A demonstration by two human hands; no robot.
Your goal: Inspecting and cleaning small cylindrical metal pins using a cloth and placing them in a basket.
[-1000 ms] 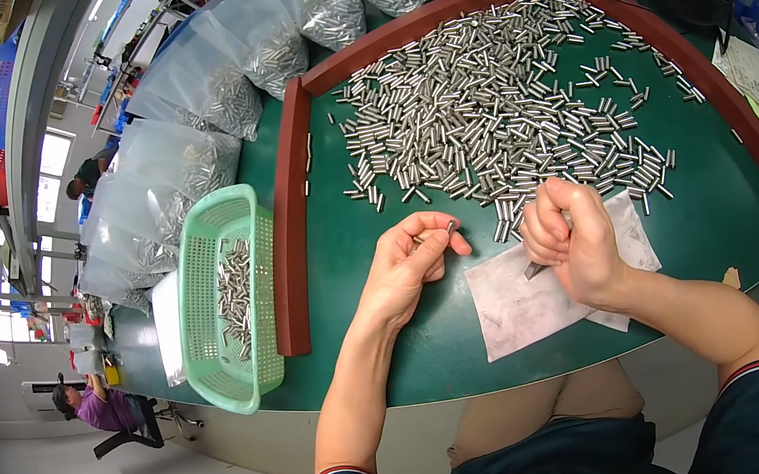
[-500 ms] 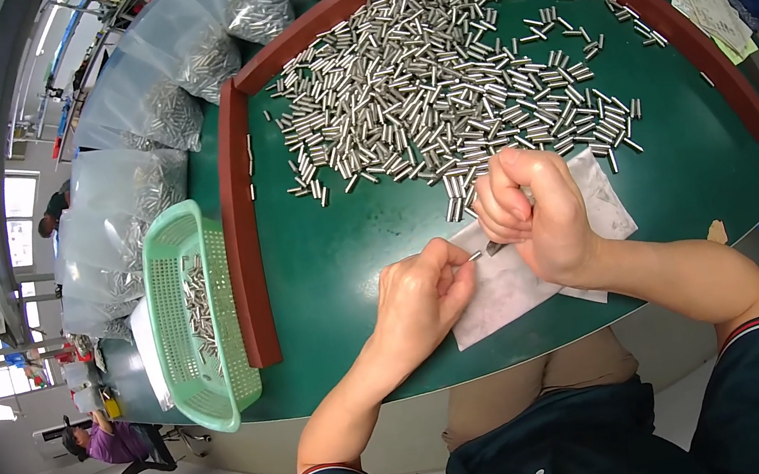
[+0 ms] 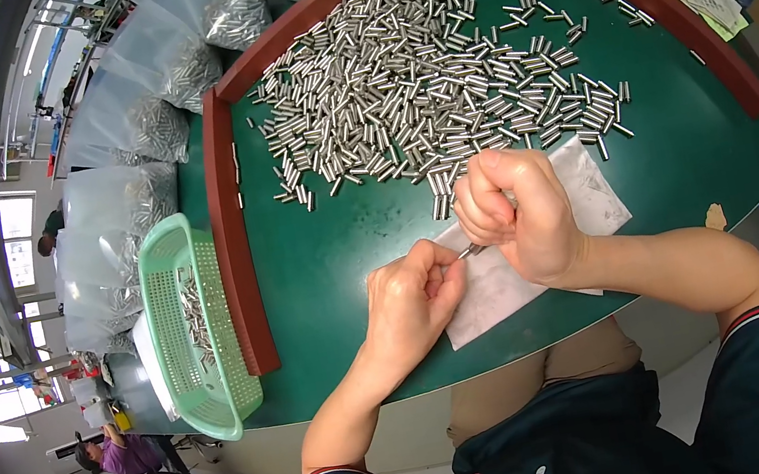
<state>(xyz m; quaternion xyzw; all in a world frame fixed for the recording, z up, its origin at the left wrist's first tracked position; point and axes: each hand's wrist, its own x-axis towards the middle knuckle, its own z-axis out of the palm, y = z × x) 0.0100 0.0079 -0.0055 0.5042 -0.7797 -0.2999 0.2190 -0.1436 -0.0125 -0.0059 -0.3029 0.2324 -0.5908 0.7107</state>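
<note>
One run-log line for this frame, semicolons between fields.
left hand: pinches metal pin; right hand: grips dark object; pin-to-object contact: unclear; loose pins: piled on green table

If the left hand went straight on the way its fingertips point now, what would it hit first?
Most likely the dark tip poking out of the right hand: the left hand holds a small metal pin aimed at it. Whether they already touch is unclear.
</note>
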